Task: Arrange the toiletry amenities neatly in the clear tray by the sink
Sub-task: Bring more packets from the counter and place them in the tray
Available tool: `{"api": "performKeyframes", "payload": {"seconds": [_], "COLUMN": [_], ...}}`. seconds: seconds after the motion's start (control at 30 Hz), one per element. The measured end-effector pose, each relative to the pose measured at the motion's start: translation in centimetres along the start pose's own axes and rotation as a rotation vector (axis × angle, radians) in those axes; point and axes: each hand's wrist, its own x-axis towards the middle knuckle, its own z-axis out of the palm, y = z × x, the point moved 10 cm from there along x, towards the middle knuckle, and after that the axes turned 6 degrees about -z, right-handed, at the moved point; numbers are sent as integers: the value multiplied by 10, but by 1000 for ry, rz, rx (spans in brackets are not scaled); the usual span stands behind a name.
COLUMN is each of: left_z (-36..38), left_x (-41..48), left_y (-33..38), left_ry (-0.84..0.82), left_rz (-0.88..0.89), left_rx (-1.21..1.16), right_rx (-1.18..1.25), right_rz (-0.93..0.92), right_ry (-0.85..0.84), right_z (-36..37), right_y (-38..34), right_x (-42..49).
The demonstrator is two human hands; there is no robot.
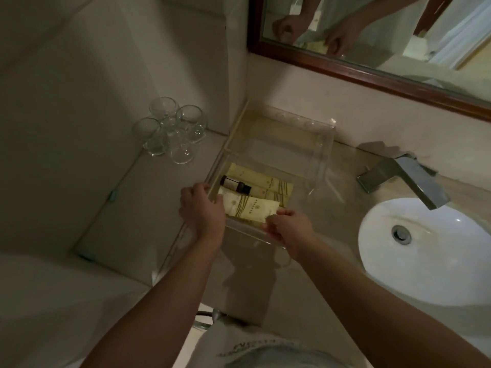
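- Countertop (334,197): pale beige stone, dimly lit, running from the left wall to the basin on the right.
- Clear tray (281,147): see-through, rectangular, on the countertop left of the basin, its long side running from near to far. The far half is bare.
- Cream sachet (247,208): printed, lying flat in the near part of the clear tray, nearest the person.
- Small dark bottle (236,185): lying on its side just beyond the cream sachet, against the left wall of the tray.
- Cream packets (268,183): flat, overlapping, just beyond and to the right of the bottle.
- Left hand (203,208): at the near left wall of the tray, fingers curled over its rim and gripping it.
- Right hand (288,231): at the near right, thumb and fingertips pinching the near right corner of the cream sachet.
- Glasses (172,131): a tight cluster of clear tumblers in the far left corner, well apart from the tray.
- Basin (430,261): white, oval, set into the counter on the right, with a metal drain.
- Tap (409,179): angular, metal, at the far rim of the basin.
- Mirror (385,27): dark wooden frame, on the far wall, reflecting both hands.
- Wall tiles (79,88): large, pale, on the left.
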Motion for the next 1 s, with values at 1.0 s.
{"api": "performKeyframes", "payload": {"seconds": [1.0], "left_z": [12], "left_x": [-2], "left_y": [6], "left_ry": [-412], "left_rz": [1], "left_rx": [-114], "right_rx": [-734], "right_rz": [-649], "right_ry": [-57], "right_z": [0], "right_y": [-87], "right_x": [-18]}}
